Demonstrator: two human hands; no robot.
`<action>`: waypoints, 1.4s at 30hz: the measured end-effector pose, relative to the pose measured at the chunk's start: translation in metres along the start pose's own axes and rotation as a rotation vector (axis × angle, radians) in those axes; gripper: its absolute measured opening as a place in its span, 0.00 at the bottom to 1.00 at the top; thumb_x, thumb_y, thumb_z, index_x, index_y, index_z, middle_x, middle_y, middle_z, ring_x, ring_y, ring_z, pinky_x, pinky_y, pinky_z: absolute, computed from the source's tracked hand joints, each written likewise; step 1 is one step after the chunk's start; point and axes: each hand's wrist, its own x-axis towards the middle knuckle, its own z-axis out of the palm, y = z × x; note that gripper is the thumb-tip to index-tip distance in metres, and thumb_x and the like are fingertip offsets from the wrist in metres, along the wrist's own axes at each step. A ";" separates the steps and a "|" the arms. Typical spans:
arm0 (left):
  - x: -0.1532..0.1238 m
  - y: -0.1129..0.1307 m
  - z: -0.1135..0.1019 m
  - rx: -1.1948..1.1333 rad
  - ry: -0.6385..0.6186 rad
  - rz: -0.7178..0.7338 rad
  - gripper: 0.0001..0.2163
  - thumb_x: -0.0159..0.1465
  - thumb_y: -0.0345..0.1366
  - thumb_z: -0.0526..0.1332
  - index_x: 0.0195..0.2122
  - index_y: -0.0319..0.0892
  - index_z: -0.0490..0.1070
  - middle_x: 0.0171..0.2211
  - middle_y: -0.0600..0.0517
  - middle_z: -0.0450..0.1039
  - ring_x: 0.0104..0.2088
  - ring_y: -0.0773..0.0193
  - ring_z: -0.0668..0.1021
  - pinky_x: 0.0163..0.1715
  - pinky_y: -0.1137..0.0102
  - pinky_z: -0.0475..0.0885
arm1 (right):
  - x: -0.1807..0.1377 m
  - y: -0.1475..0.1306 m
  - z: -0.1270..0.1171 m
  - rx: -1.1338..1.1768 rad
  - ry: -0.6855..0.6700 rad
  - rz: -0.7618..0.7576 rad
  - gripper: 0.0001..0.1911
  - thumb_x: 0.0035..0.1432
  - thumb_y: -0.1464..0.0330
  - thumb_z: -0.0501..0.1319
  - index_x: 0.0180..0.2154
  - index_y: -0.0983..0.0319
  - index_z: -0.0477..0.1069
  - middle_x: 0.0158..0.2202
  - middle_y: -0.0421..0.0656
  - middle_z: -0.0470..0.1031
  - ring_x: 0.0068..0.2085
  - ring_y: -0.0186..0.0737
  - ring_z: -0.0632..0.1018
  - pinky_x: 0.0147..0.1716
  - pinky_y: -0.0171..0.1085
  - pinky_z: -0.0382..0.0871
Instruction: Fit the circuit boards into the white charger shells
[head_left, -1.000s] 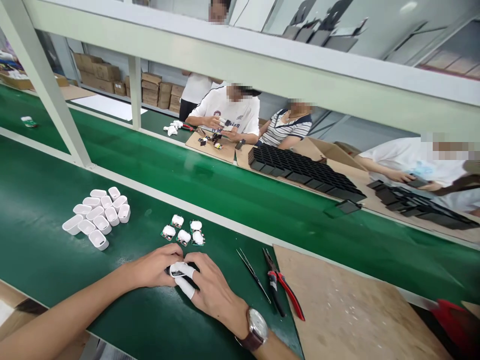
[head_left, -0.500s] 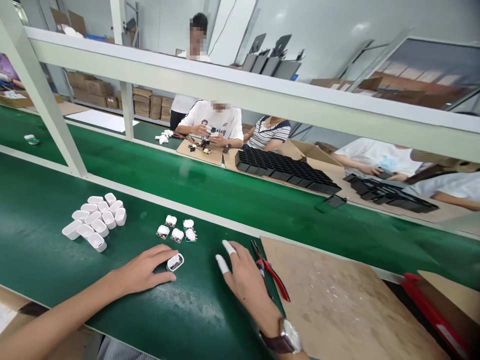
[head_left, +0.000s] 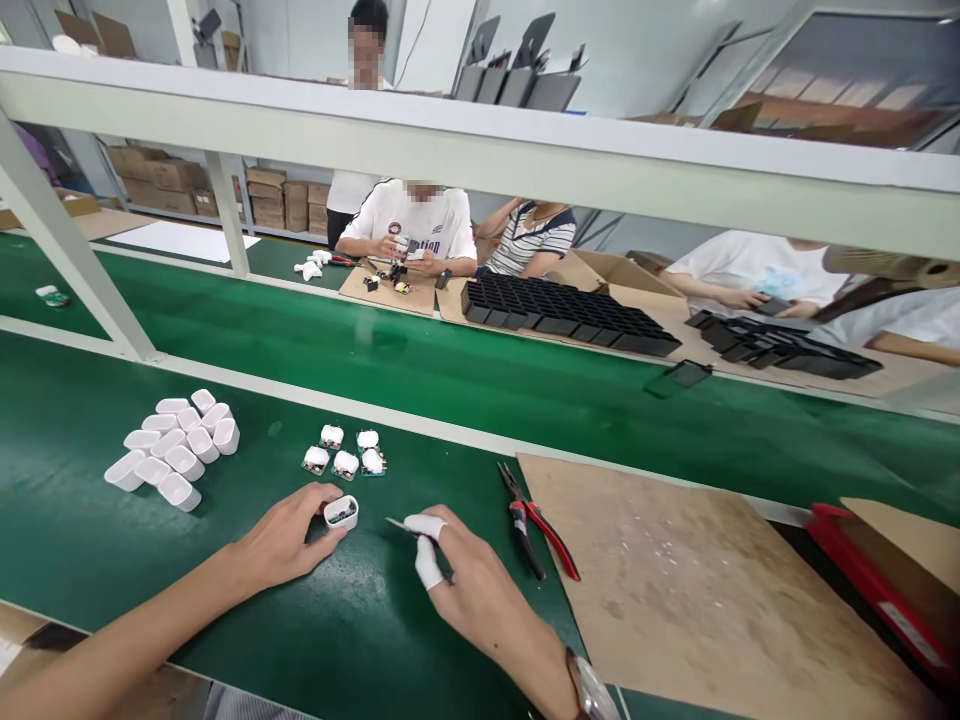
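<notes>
My left hand [head_left: 289,540] grips a small white oval plastic case [head_left: 341,512] between thumb and fingers on the green bench. The case's open end faces up, and dark parts show inside it. To its right, my right hand [head_left: 461,575], with white finger cots on two fingers, pinches a small thin greyish piece [head_left: 396,524]; its exact kind does not show. Just beyond the held case lie several small circuit boards [head_left: 346,464] with white blocks on top. Red-and-black long-nose pliers [head_left: 531,520] rest to the right of my right hand.
A cluster of white oval cases [head_left: 169,443] stands at the left. A brown board [head_left: 690,570] covers the bench at right, beside a red object [head_left: 877,590]. Past a metal frame [head_left: 450,160], co-workers sit behind rows of black cases [head_left: 566,313].
My right hand has gone from spread fingers near the pliers to a pinch on a thin piece, closer to the case. My left hand keeps hold of the case. The view has shifted slightly.
</notes>
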 end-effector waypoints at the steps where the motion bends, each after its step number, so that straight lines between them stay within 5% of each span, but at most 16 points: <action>1: 0.000 -0.001 0.002 -0.021 0.006 -0.034 0.18 0.71 0.36 0.62 0.60 0.46 0.63 0.46 0.48 0.76 0.42 0.58 0.81 0.41 0.64 0.80 | 0.002 -0.010 0.001 -0.021 -0.023 -0.038 0.16 0.70 0.77 0.49 0.54 0.61 0.66 0.46 0.47 0.74 0.36 0.41 0.77 0.35 0.39 0.73; 6: -0.001 -0.004 0.012 -0.025 0.014 -0.033 0.19 0.70 0.38 0.63 0.60 0.46 0.61 0.43 0.50 0.74 0.41 0.57 0.79 0.40 0.62 0.77 | 0.014 -0.034 0.014 -0.242 -0.137 -0.147 0.14 0.54 0.83 0.53 0.34 0.61 0.69 0.42 0.48 0.75 0.31 0.41 0.74 0.29 0.40 0.69; 14: -0.001 -0.002 0.015 0.010 0.054 0.014 0.19 0.71 0.37 0.61 0.60 0.45 0.60 0.39 0.50 0.73 0.38 0.56 0.79 0.36 0.63 0.76 | 0.028 -0.047 0.013 -0.354 -0.287 -0.120 0.16 0.44 0.84 0.55 0.32 0.61 0.70 0.40 0.46 0.75 0.31 0.40 0.73 0.29 0.38 0.67; 32: 0.000 0.002 0.015 0.011 0.040 0.002 0.17 0.70 0.34 0.60 0.58 0.45 0.60 0.38 0.50 0.74 0.36 0.56 0.78 0.32 0.64 0.74 | 0.034 -0.048 0.018 -0.370 -0.258 -0.157 0.14 0.47 0.84 0.52 0.30 0.60 0.66 0.37 0.45 0.74 0.29 0.40 0.71 0.27 0.38 0.65; 42: -0.005 -0.003 0.017 -0.023 0.076 0.047 0.10 0.73 0.36 0.60 0.53 0.45 0.62 0.41 0.49 0.75 0.36 0.58 0.79 0.35 0.64 0.75 | 0.037 -0.038 0.015 -0.048 -0.304 0.066 0.15 0.54 0.83 0.52 0.35 0.59 0.68 0.40 0.42 0.74 0.29 0.37 0.73 0.27 0.36 0.65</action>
